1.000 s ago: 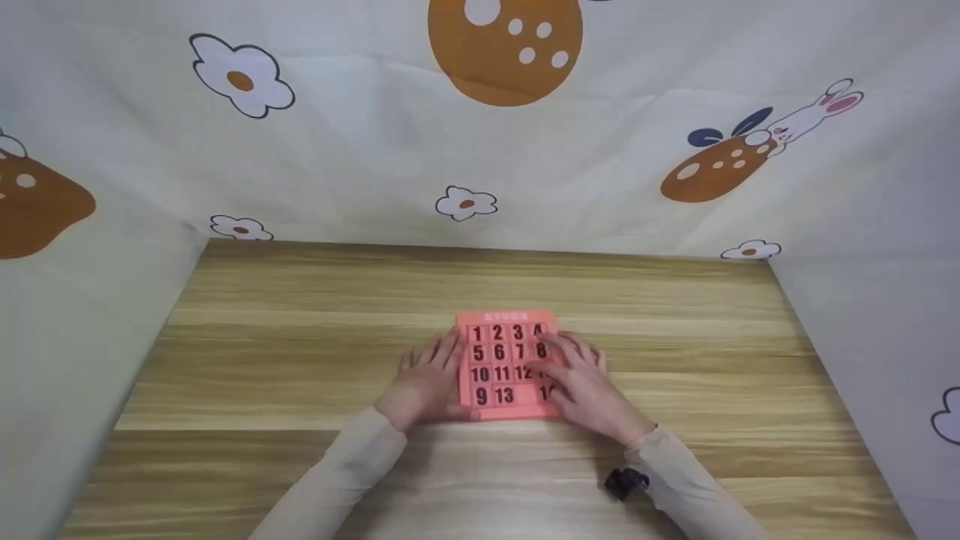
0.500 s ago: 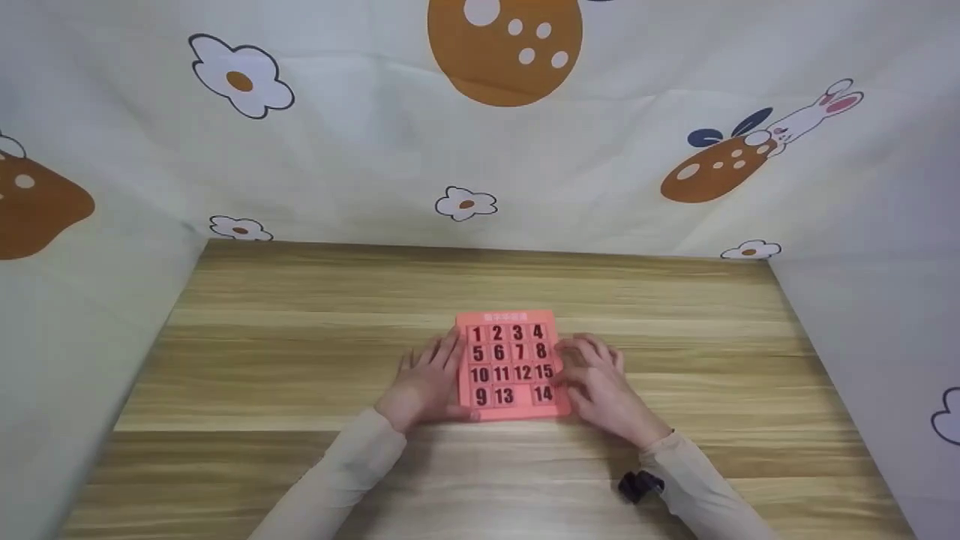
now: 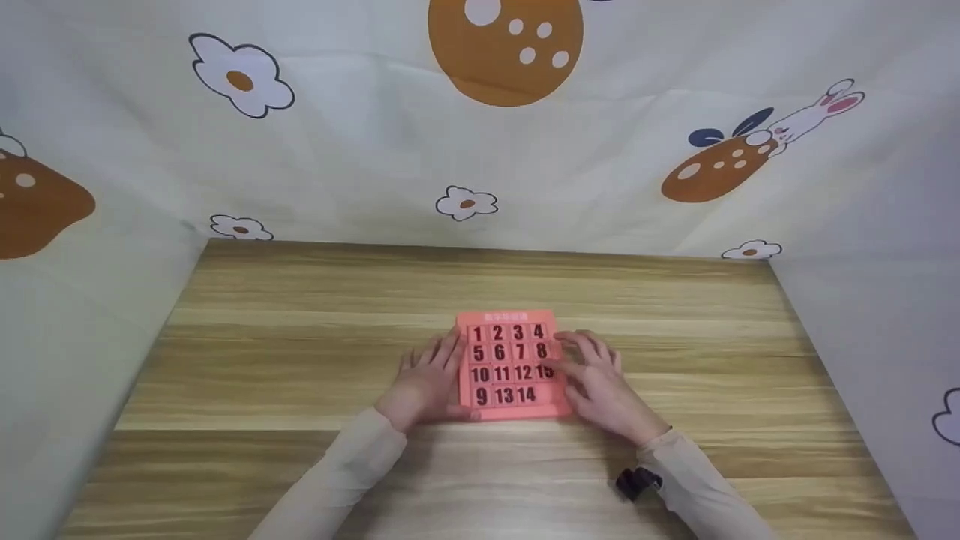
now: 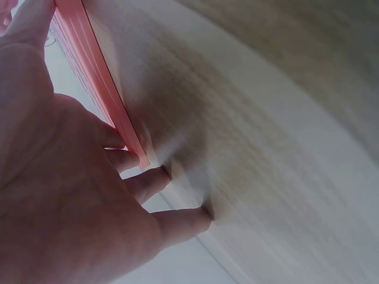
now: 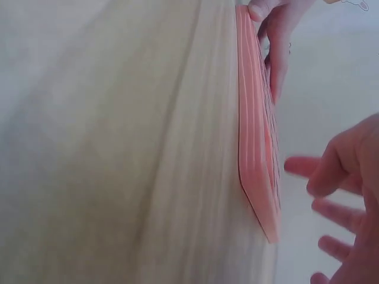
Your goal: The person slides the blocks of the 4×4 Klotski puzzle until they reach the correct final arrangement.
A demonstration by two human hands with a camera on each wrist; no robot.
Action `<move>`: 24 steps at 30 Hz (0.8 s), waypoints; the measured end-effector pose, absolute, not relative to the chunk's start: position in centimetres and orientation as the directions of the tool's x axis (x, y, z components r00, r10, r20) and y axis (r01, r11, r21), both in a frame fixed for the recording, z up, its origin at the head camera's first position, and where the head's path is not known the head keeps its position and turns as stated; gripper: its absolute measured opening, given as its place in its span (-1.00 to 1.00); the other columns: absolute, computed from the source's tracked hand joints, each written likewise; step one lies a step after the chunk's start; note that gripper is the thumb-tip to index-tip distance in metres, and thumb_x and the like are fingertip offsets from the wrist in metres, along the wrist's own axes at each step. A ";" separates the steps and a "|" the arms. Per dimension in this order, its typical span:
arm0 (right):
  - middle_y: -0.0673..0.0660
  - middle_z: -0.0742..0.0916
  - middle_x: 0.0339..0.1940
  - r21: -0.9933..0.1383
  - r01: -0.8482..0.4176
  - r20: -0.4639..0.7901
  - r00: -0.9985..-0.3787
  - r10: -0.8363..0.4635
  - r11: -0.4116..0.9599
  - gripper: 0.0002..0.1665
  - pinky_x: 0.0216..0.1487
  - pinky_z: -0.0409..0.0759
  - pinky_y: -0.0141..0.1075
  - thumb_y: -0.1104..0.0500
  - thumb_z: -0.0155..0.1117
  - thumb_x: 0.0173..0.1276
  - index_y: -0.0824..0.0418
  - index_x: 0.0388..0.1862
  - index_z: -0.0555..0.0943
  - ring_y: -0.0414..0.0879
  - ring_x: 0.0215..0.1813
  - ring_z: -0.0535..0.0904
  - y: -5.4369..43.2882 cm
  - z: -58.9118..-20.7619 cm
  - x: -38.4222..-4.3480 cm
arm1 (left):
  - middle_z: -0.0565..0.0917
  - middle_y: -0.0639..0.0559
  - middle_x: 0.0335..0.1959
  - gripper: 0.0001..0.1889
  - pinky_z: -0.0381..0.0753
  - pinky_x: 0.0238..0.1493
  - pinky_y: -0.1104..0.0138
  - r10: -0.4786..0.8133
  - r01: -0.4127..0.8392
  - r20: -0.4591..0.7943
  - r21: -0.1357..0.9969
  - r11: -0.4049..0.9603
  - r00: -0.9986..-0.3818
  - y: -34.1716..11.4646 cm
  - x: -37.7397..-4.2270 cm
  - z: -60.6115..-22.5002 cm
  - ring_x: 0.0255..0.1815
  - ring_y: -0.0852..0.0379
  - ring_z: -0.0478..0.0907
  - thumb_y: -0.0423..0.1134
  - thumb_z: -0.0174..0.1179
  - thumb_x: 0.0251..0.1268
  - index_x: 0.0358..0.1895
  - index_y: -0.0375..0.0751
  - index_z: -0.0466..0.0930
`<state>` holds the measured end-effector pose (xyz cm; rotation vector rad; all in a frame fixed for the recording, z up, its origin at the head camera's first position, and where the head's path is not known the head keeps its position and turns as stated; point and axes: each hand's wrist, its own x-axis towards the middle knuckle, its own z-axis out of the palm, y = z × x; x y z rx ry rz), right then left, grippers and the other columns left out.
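Note:
A coral-pink sliding number puzzle [image 3: 517,412] lies flat on the wooden table. Its tiles run 1 to 4, 5 to 8, then 10, 11, 12, 15, then 9, 13, 14 with the gap at the bottom right corner. My left hand [image 3: 424,384] holds the puzzle's left side, thumb at the near left corner and fingers along the edge; in the left wrist view, two fingertips rest on the table. From the right, my right hand [image 3: 602,384] reaches in with loosely bent fingers, the index fingertip over tile 15 [image 3: 543,373]. Its fingers stand apart from the board in the right wrist view.
The wood-grain table [image 3: 315,300] meets a pale cloth backdrop [image 3: 360,150] printed with flowers, strawberry-like shapes and a rabbit at the back. Cloth sides rise at left and right. A black device [image 3: 634,484] sits by the right wrist.
Tile 14 has slid left one place, and the gap is now at the bottom right. My right hand drew back to the right, then reached in over the edge again. The left hand stays put.

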<state>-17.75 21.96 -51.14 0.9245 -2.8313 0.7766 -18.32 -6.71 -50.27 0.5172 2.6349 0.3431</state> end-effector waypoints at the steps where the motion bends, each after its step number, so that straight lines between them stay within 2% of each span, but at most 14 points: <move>1: 0.23 0.40 0.37 -0.436 -0.566 0.208 -0.820 -0.534 0.700 -0.51 0.27 0.01 0.25 0.40 0.25 0.06 0.18 0.03 0.70 0.32 0.39 0.13 22.0 -51.1 -17.8 | -0.26 -0.08 0.58 0.22 -0.14 0.40 -0.22 0.408 0.299 -0.364 0.318 0.899 -0.837 -6.7 -18.3 -50.3 0.53 -0.20 -0.20 0.37 0.26 0.00 0.56 -0.22 -0.22; 4: 0.20 0.42 0.36 -0.415 -0.575 0.202 -0.814 -0.545 0.705 -0.54 0.27 -0.02 0.29 0.38 0.26 0.05 0.17 -0.02 0.72 0.33 0.40 0.11 22.1 -51.1 -17.8 | -0.27 -0.08 0.58 0.22 -0.16 0.41 -0.21 0.406 0.299 -0.365 0.314 0.901 -0.838 -6.7 -18.3 -50.3 0.53 -0.20 -0.20 0.38 0.25 -0.01 0.56 -0.21 -0.22; 10: 0.14 0.53 0.23 -0.433 -0.638 0.230 -0.762 -0.606 0.637 -0.74 0.28 -0.02 0.25 0.37 0.28 0.00 0.14 -0.36 0.79 0.25 0.39 0.15 22.0 -50.8 -17.6 | -0.26 -0.07 0.58 0.22 -0.15 0.41 -0.21 0.401 0.304 -0.364 0.296 0.905 -0.841 -6.7 -18.3 -50.3 0.53 -0.20 -0.20 0.40 0.23 -0.01 0.56 -0.20 -0.22; 12: 0.13 0.55 0.19 -0.432 -0.647 0.237 -0.754 -0.613 0.629 -0.76 0.28 -0.01 0.22 0.37 0.26 -0.01 0.14 -0.42 0.79 0.22 0.39 0.16 21.8 -50.7 -17.6 | -0.25 -0.08 0.58 0.22 -0.14 0.40 -0.22 0.406 0.309 -0.358 0.298 0.903 -0.841 -6.8 -18.3 -50.2 0.52 -0.21 -0.19 0.40 0.24 -0.01 0.56 -0.21 -0.21; 15: 0.13 0.56 0.18 -0.427 -0.635 0.237 -0.765 -0.598 0.644 -0.72 0.29 -0.01 0.20 0.36 0.26 0.00 0.11 -0.35 0.79 0.19 0.39 0.16 21.3 -50.6 -17.7 | -0.23 -0.09 0.58 0.22 -0.14 0.39 -0.24 0.411 0.314 -0.351 0.301 0.901 -0.841 -6.9 -18.2 -50.2 0.52 -0.21 -0.18 0.39 0.24 0.00 0.56 -0.22 -0.20; 21: 0.15 0.50 0.22 -0.401 -0.641 0.186 -0.757 -0.627 0.655 -0.56 0.30 -0.03 0.18 0.27 0.27 0.06 0.08 -0.02 0.73 0.19 0.38 0.14 20.4 -50.8 -18.1 | -0.25 -0.07 0.58 0.22 -0.17 0.40 -0.23 0.402 0.298 -0.359 0.311 0.902 -0.842 -6.8 -18.3 -50.1 0.53 -0.19 -0.20 0.38 0.26 -0.01 0.56 -0.20 -0.21; 24: 0.15 0.49 0.24 -0.370 -0.639 0.172 -0.761 -0.626 0.675 -0.55 0.29 0.00 0.22 0.21 0.28 0.06 0.05 0.00 0.73 0.20 0.38 0.15 20.6 -50.9 -18.1 | -0.25 -0.07 0.58 0.22 -0.19 0.40 -0.22 0.402 0.296 -0.363 0.314 0.902 -0.841 -6.7 -18.3 -50.1 0.53 -0.19 -0.21 0.39 0.26 -0.01 0.56 -0.20 -0.22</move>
